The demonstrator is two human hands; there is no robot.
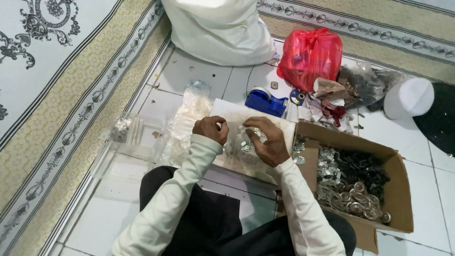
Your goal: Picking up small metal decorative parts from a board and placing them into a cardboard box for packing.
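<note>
A left hand [211, 129] is pinching a clear bag [235, 137], fingers closed, while the right hand [268, 141] is resting curled on small metal parts [246, 142] (cardboard box [400, 189] alongside).

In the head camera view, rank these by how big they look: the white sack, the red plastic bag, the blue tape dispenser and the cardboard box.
1. cardboard box, though it lies nearer the camera
2. white sack, cut off by the top edge, so its rank against the box is unsure
3. red plastic bag
4. blue tape dispenser

Red bag [310, 57], blue tape dispenser [265, 102], floral-bordered carpet [57, 109]
</note>
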